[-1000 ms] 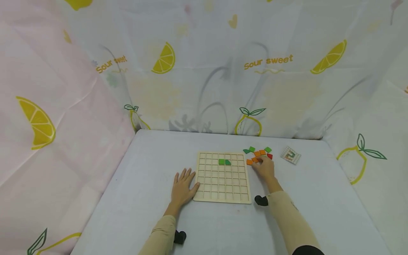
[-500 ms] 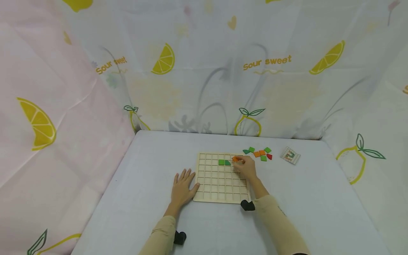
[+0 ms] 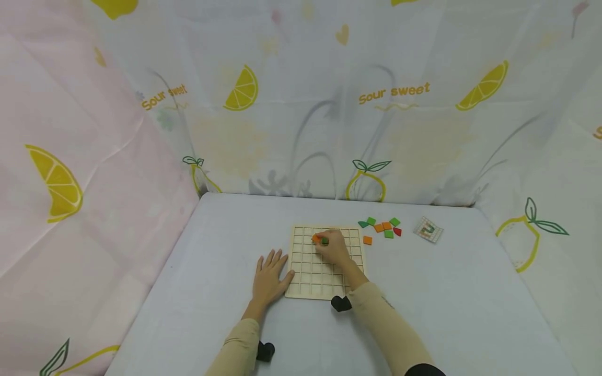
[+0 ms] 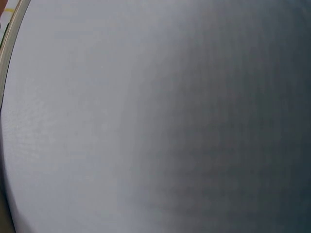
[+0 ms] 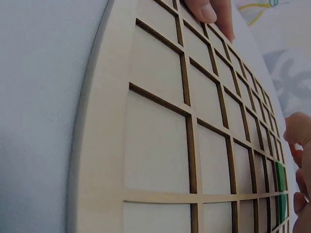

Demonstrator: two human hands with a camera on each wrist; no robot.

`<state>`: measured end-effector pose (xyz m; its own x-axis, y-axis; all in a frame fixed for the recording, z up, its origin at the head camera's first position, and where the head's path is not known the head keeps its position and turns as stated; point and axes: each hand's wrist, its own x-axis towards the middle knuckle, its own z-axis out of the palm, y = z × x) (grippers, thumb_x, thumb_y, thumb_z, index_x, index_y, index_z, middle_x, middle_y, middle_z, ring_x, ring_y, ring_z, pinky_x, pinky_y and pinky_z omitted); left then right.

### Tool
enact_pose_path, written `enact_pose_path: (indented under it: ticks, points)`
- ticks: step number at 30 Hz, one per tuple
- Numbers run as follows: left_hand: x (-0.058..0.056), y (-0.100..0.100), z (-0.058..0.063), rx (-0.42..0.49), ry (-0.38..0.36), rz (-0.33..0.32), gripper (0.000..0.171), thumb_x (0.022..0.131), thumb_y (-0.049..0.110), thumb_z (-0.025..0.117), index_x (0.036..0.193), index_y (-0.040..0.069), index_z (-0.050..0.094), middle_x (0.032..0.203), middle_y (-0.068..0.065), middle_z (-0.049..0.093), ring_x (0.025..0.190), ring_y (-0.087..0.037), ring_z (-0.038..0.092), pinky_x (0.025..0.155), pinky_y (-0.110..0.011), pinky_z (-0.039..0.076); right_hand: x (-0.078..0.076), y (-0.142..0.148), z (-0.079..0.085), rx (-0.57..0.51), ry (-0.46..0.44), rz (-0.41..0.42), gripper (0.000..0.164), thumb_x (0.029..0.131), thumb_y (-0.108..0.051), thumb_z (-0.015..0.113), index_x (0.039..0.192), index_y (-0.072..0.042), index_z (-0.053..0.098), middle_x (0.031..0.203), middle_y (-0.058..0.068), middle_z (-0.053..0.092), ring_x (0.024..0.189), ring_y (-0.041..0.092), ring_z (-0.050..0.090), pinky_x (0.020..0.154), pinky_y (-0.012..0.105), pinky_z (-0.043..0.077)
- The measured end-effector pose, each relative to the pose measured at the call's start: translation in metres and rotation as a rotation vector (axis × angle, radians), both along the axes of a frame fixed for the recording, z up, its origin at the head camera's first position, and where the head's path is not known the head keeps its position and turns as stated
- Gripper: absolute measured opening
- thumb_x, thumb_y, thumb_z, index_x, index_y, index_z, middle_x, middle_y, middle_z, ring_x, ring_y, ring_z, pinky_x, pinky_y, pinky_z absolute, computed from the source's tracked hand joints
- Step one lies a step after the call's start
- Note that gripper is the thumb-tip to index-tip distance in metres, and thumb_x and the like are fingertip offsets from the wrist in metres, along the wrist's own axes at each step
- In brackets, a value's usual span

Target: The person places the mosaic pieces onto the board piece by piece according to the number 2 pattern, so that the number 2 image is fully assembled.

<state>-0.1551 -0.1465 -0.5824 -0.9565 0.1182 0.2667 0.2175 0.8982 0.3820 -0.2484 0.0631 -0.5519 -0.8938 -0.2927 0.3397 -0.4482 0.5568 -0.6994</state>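
Observation:
A square wooden grid board [image 3: 305, 288] lies flat on the white table. My right hand [image 3: 334, 249] is over its upper part and pinches an orange square tile [image 3: 316, 238]. Just right of that tile, a green square tile [image 3: 325, 241] sits in a cell, partly behind my fingers. The right wrist view shows two green pieces [image 5: 281, 177] in neighbouring cells, with my right fingertips [image 5: 297, 130] close by. My left hand [image 3: 269, 278] lies with fingers spread at the board's left edge, its thumb on the rim. The left wrist view shows mostly tablecloth.
Right of the board lie a lone orange tile [image 3: 368, 240] and a loose group of orange, green and red pieces [image 3: 386, 225]. Farther right is a small pattern card [image 3: 428, 230]. Lemon-print cloth [image 3: 282, 130] hangs behind the table.
My right hand has picked an orange tile from the loose group and carried it left across the board to beside the green square. The left hand has stayed put.

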Motion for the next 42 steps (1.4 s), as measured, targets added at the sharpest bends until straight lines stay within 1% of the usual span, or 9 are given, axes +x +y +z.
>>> enact_pose_path:
  ticks: [6, 9, 13, 18, 23, 26, 32, 38, 42]
  points:
    - [-0.0001, 0.0005, -0.0011, -0.007, -0.001, -0.004, 0.054, 0.088, 0.043, 0.054, 0.130, 0.009, 0.056, 0.141, -0.012, 0.047, 0.136, -0.031, 0.034, 0.113, -0.053, 0.017, 0.0014, -0.0032, -0.0042, 0.121, 0.071, 0.024, 0.026, 0.071, 0.000, 0.065, 0.096, 0.003, 0.073, 0.094, 0.018, 0.062, 0.088, 0.034, 0.055, 0.081, 0.053, 0.045]
    - [0.0005, 0.0011, -0.0001, -0.009, 0.000, -0.005, 0.054, 0.088, 0.042, 0.055, 0.130, 0.009, 0.056, 0.141, -0.012, 0.047, 0.136, -0.031, 0.035, 0.113, -0.053, 0.018, 0.0027, -0.0019, -0.0047, 0.164, 0.113, 0.033, 0.023, 0.075, 0.000, 0.064, 0.095, 0.001, 0.074, 0.096, 0.016, 0.060, 0.088, 0.034, 0.053, 0.077, 0.053, 0.044]
    - [0.0004, 0.0006, 0.0002, -0.012, -0.004, -0.002, 0.054, 0.088, 0.043, 0.054, 0.131, 0.009, 0.056, 0.141, -0.012, 0.047, 0.136, -0.031, 0.034, 0.114, -0.052, 0.017, 0.0018, -0.0024, -0.0026, 0.194, 0.184, 0.042, 0.015, 0.081, -0.003, 0.065, 0.092, 0.000, 0.075, 0.100, 0.014, 0.065, 0.093, 0.036, 0.055, 0.073, 0.054, 0.045]
    - [0.0003, 0.0010, 0.0007, -0.010, 0.014, -0.007, 0.053, 0.088, 0.042, 0.055, 0.129, 0.009, 0.057, 0.140, -0.013, 0.048, 0.135, -0.032, 0.036, 0.112, -0.054, 0.018, 0.0009, -0.0036, -0.0004, 0.249, 0.147, 0.029, 0.015, 0.086, -0.014, 0.068, 0.093, -0.003, 0.075, 0.104, 0.010, 0.069, 0.099, 0.033, 0.056, 0.077, 0.051, 0.046]
    - [0.0011, 0.0012, 0.0020, -0.018, 0.021, -0.010, 0.052, 0.088, 0.042, 0.054, 0.129, 0.009, 0.057, 0.140, -0.013, 0.048, 0.135, -0.032, 0.036, 0.112, -0.054, 0.020, 0.0001, -0.0027, -0.0006, 0.260, 0.096, 0.012, 0.014, 0.085, -0.012, 0.068, 0.095, -0.005, 0.075, 0.106, 0.007, 0.070, 0.103, 0.030, 0.055, 0.081, 0.049, 0.045]
    - [0.0016, 0.0008, 0.0028, -0.022, 0.022, -0.011, 0.052, 0.089, 0.042, 0.054, 0.130, 0.010, 0.057, 0.140, -0.013, 0.048, 0.135, -0.032, 0.035, 0.112, -0.054, 0.019, -0.0001, -0.0027, -0.0016, 0.255, 0.111, 0.004, 0.013, 0.085, -0.012, 0.068, 0.094, -0.005, 0.075, 0.106, 0.007, 0.070, 0.102, 0.029, 0.055, 0.080, 0.047, 0.045]
    - [0.0016, -0.0001, 0.0002, -0.036, 0.032, -0.035, 0.052, 0.090, 0.041, 0.053, 0.132, 0.011, 0.056, 0.139, -0.010, 0.050, 0.134, -0.031, 0.037, 0.112, -0.055, 0.019, 0.0003, -0.0042, -0.0054, 0.191, 0.163, -0.023, 0.017, 0.084, -0.013, 0.070, 0.096, -0.002, 0.074, 0.101, 0.009, 0.071, 0.096, 0.031, 0.058, 0.076, 0.049, 0.045]
    - [0.0019, 0.0004, -0.0034, -0.045, 0.095, -0.088, 0.049, 0.092, 0.035, 0.053, 0.131, 0.006, 0.056, 0.133, -0.006, 0.056, 0.130, -0.029, 0.044, 0.112, -0.053, 0.022, -0.0001, -0.0055, -0.0067, 0.156, 0.148, -0.045, 0.017, 0.084, -0.012, 0.070, 0.096, -0.001, 0.074, 0.103, 0.010, 0.071, 0.095, 0.033, 0.058, 0.080, 0.051, 0.045]
    - [0.0021, 0.0001, -0.0023, -0.031, 0.133, -0.095, 0.047, 0.091, 0.033, 0.054, 0.129, 0.004, 0.057, 0.130, -0.006, 0.057, 0.128, -0.029, 0.046, 0.112, -0.053, 0.023, -0.0004, -0.0054, -0.0037, 0.169, 0.109, -0.050, 0.019, 0.085, -0.014, 0.069, 0.099, -0.002, 0.073, 0.105, 0.010, 0.070, 0.099, 0.034, 0.057, 0.078, 0.050, 0.044]
